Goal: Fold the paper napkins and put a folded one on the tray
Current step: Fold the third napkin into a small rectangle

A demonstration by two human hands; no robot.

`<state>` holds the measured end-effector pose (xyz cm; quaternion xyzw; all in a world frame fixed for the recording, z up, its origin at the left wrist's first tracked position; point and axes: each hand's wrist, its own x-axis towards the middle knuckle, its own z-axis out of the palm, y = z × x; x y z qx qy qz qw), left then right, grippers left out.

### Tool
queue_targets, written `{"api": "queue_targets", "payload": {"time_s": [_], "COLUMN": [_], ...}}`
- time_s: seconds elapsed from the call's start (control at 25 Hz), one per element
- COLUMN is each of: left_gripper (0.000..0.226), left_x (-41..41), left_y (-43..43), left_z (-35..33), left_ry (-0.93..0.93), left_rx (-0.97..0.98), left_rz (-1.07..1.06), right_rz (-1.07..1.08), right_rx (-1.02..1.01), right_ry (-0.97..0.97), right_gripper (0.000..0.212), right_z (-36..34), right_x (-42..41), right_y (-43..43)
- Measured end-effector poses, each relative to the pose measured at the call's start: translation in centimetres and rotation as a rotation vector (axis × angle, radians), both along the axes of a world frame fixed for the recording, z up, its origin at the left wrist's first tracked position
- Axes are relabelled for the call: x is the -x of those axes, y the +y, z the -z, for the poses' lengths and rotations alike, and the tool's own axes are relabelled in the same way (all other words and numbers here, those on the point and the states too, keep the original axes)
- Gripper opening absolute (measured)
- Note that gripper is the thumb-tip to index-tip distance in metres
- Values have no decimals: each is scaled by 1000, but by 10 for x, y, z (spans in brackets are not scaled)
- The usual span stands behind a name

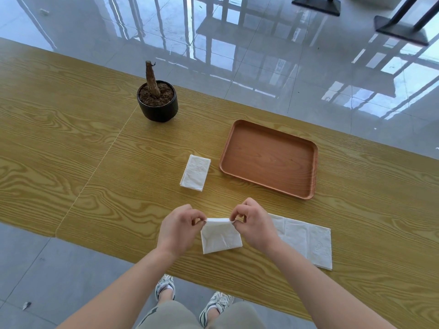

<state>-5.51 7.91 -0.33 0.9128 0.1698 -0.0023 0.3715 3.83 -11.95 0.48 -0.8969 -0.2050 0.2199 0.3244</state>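
Note:
A white paper napkin (221, 237) hangs folded between my hands near the table's front edge. My left hand (177, 227) pinches its upper left corner and my right hand (255, 225) pinches its upper right corner. Its lower edge rests on the wood. A brown wooden tray (269, 157) lies to the back right with nothing in it. Left of the tray sits a folded napkin (195, 172). An unfolded napkin (306, 241) lies flat behind my right wrist, partly hidden by it.
A black pot (158, 103) with soil and a bare stump stands at the back of the wooden table (83, 150). Glossy floor tiles and dark chair bases (316, 4) lie beyond the far edge. My shoes show below the near edge.

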Motion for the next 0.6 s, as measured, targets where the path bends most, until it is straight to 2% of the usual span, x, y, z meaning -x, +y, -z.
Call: {"api": "queue_targets", "payload": {"time_s": [0.36, 0.6], "left_gripper": [17, 20], "left_x": [39, 48], "left_y": [-31, -36], "left_z": [2, 13], "left_ry": [-114, -223], "left_rx": [-184, -335], "left_rz": [99, 232], "right_rz": [22, -115], "right_rx": [10, 95], "right_ry": [19, -91], "right_gripper": [17, 15], "right_z": [8, 12], "right_x": [22, 31], "right_y": [-16, -23]}}
